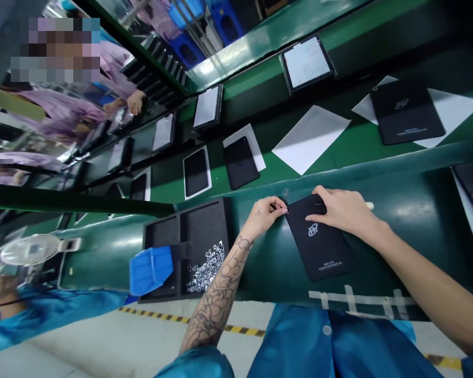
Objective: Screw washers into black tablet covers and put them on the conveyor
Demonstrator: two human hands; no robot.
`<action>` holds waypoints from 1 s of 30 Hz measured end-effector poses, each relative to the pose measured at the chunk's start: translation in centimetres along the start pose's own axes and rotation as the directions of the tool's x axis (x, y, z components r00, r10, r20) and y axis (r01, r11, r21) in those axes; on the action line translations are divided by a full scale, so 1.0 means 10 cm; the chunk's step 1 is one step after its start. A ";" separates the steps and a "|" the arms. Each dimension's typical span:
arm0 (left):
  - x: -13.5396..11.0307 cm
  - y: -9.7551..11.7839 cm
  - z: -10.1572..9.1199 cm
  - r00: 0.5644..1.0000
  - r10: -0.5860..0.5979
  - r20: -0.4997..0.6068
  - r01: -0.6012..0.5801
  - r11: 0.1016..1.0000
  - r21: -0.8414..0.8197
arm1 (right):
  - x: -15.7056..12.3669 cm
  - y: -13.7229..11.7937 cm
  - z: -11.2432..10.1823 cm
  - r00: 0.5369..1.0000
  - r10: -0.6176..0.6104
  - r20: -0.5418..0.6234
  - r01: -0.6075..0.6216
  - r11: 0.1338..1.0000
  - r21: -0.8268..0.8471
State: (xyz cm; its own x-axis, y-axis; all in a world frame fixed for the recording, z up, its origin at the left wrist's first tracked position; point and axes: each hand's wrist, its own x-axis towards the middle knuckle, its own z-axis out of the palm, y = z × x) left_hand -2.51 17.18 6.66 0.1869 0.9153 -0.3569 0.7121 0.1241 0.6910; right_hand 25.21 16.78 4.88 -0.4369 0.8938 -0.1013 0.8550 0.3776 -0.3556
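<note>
A black tablet back cover (322,247) with a white logo lies on the green bench in front of me. My right hand (333,210) grips its upper edge, thumb on the face and fingers over the top. At the cover's upper left corner is my left hand (267,212), its thumb and fingertips pinched together. What they hold, if anything, is too small to name. To the left stands a black divided tray (201,220) with a heap of small shiny metal parts (208,268), partly hidden by my left forearm.
A blue bin (150,269) sits over the tray's left side. Beyond the bench, a green line carries white sheets (311,137), several dark tablets (241,163) and boxed units (307,64). A co-worker's blue sleeve (74,312) is at the left, near a round clear-plastic-looking disc (31,249).
</note>
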 end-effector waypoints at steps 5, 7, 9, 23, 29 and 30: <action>0.18 0.15 -0.12 0.986 -0.009 0.165 -0.007 0.995 0.098 | -0.03 -0.01 -0.03 0.999 0.010 0.050 -0.009 1.000 -0.015; 0.25 0.18 -0.15 0.973 -0.025 0.227 -0.006 0.991 0.132 | -0.04 -0.01 -0.03 0.999 0.009 0.048 -0.009 1.000 -0.005; 0.32 0.21 -0.18 0.960 -0.043 0.275 -0.006 0.984 0.177 | -0.04 -0.01 -0.04 0.999 0.011 0.049 -0.011 1.000 0.005; 0.90 0.79 -0.08 0.899 0.123 0.421 -0.322 0.837 0.443 | 0.01 -0.04 -0.29 0.980 -0.011 -0.197 0.106 0.872 0.478; 0.59 0.44 -0.23 0.971 0.187 0.151 -0.217 0.951 0.220 | 0.36 -0.67 -0.45 0.955 -0.137 -0.262 0.281 0.147 0.948; 0.44 0.35 -0.26 0.970 0.231 0.073 -0.241 0.952 0.188 | 0.43 -0.76 -0.37 0.954 -0.140 -0.267 0.284 0.120 0.951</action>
State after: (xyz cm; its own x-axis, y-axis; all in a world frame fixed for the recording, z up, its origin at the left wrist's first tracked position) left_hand -0.96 22.59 9.13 0.3951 0.8887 -0.2325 0.7601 -0.1742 0.6260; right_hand 17.84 18.63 10.56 -0.4620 0.8638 0.2011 -0.2871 0.0689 -0.9554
